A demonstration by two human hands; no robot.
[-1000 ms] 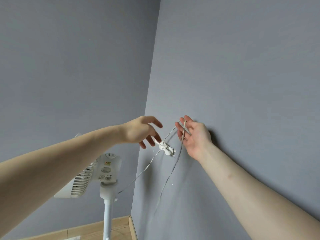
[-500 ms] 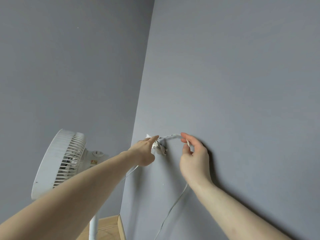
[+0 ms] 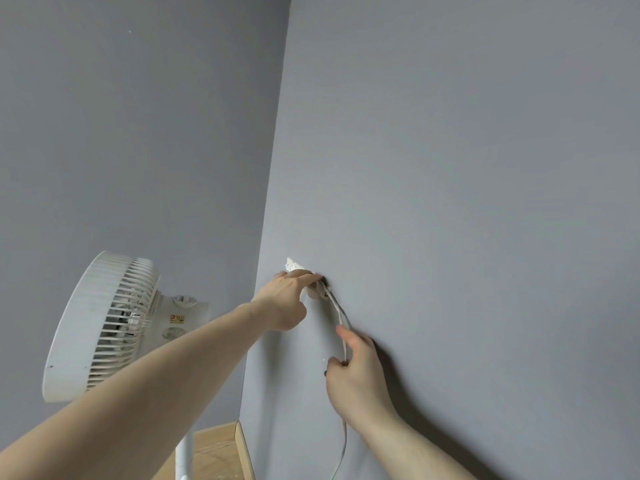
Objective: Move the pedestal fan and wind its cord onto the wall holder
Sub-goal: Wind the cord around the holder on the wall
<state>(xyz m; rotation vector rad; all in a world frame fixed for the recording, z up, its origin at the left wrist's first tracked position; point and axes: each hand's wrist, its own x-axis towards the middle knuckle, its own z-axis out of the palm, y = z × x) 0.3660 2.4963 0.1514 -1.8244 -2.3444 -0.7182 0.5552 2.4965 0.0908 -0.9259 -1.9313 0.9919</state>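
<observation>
A small white wall holder (image 3: 294, 266) is fixed to the grey wall on the right, near the room corner. My left hand (image 3: 285, 299) presses on it with the forefinger and covers most of it. The thin white cord (image 3: 341, 315) runs from the holder down into my right hand (image 3: 356, 372), which grips it below the holder, close to the wall. More cord hangs down past my right wrist. The white pedestal fan (image 3: 104, 323) stands at the left by the corner, with its pole (image 3: 183, 455) partly behind my left forearm.
Two grey walls meet at a corner (image 3: 273, 168) just left of the holder. A strip of wooden floor and skirting (image 3: 221, 445) shows at the bottom beside the fan's pole.
My right hand has moved down from beside the holder, drawing the cord downward along the wall. My left hand stays on the holder. The view has shifted slightly closer.
</observation>
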